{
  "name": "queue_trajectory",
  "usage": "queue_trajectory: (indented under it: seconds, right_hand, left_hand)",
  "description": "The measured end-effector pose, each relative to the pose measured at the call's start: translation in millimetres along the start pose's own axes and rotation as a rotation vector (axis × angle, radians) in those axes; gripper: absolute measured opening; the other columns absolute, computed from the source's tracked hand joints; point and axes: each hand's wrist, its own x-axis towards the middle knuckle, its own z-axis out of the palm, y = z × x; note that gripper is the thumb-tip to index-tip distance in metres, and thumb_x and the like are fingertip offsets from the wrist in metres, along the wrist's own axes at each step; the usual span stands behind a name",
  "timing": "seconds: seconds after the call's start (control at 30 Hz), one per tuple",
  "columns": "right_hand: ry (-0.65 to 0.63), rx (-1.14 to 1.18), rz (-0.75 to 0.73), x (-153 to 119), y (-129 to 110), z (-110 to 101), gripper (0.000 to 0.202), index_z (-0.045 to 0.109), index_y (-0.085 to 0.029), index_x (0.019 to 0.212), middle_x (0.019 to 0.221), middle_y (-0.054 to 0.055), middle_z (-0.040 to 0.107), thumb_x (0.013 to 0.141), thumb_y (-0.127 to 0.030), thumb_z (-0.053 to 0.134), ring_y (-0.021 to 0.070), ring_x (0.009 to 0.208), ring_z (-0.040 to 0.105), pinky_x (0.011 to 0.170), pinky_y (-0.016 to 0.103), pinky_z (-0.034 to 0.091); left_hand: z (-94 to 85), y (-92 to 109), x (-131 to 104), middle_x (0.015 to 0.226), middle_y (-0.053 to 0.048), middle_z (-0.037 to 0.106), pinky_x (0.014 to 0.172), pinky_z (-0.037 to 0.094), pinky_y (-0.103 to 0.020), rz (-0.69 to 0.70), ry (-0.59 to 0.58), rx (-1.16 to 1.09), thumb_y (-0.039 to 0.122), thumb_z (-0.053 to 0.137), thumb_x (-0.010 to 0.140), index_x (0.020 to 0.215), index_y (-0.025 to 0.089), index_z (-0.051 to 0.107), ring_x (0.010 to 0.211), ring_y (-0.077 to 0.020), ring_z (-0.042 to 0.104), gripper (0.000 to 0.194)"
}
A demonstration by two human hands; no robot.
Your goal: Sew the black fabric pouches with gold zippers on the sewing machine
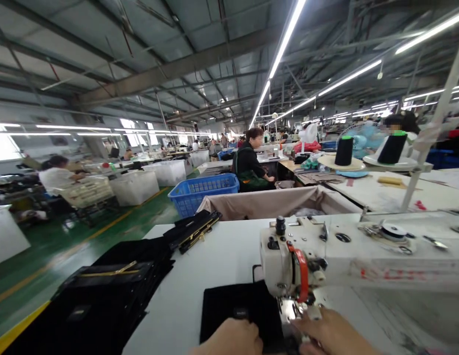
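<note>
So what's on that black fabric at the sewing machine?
A small label and the left hand are on the black fabric; whatever the hand covers can't be seen.

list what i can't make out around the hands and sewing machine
All in the head view:
Bare left hand: fingertips hidden behind its knuckles, wrist cut off by the bottom edge.
Bare right hand: fingers blurred, grip unclear.
Black rectangular fabric piece: near edge mostly hidden behind the left hand.
Small dark label on it: marking too small to read.
Red lettering on the long white sewing machine: too blurred to read.
</note>
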Motion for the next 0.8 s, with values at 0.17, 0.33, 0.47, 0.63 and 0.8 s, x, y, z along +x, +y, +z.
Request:
queue_trajectory:
  seconds: [0.17,0.33,0.47,0.63,0.8]
  right_hand:
    - [-0.131,0.416,0.096,-27,-38,-28,0.056,0.041,-0.026,0.134,0.132,0.010,0.048,0.083,-0.045,0.052,0.0259,0.118,0.047,0.098,0.041,0.037]
    - [-0.141,1.155,0.010,-20,-80,6,0.054,0.038,-0.028,0.135,0.130,0.008,0.049,0.089,-0.056,0.034,0.0218,0.113,0.049,0.091,0.039,0.041]
    - [0.022,1.464,0.156,-11,-101,29,0.055,0.054,-0.025,0.117,0.098,0.006,0.062,0.082,-0.065,0.040,0.0176,0.082,0.058,0.071,0.032,0.046]
    - [0.196,1.319,0.318,-4,-97,37,0.028,0.055,-0.019,0.074,0.061,-0.004,0.050,0.073,-0.045,0.065,0.0092,0.055,0.046,0.053,0.023,0.039]
    - [0.268,1.264,0.365,0,-93,43,0.029,0.049,-0.019,0.072,0.058,-0.007,0.046,0.073,-0.044,0.063,0.0074,0.051,0.042,0.049,0.021,0.036]
  left_hand:
    - [-64.1,9,-104,0.077,-0.002,0.062,0.061,0.043,-0.021,-0.114,0.444,-0.796,0.020,0.050,0.080,0.085,0.017,0.062,0.069,-0.0142,0.057,0.013]
    - [-54.6,1,-126,0.090,-0.006,0.065,0.067,0.046,-0.022,-0.297,0.818,-1.507,0.033,0.066,0.073,0.116,0.017,0.056,0.077,-0.0161,0.059,0.047]
    - [-17.4,7,-118,0.092,-0.005,0.065,0.066,0.046,-0.021,-0.359,0.766,-1.602,0.031,0.067,0.074,0.119,0.019,0.056,0.075,-0.0138,0.058,0.048]
    - [-1.2,15,-114,0.097,-0.006,0.063,0.064,0.046,-0.020,-0.425,0.759,-1.699,0.034,0.067,0.074,0.121,0.018,0.054,0.076,-0.0136,0.057,0.051]
    - [10.5,16,-105,0.112,-0.011,0.059,0.080,0.046,-0.027,-0.369,0.756,-1.652,0.045,0.067,0.072,0.130,0.014,0.043,0.098,-0.0213,0.057,0.070]
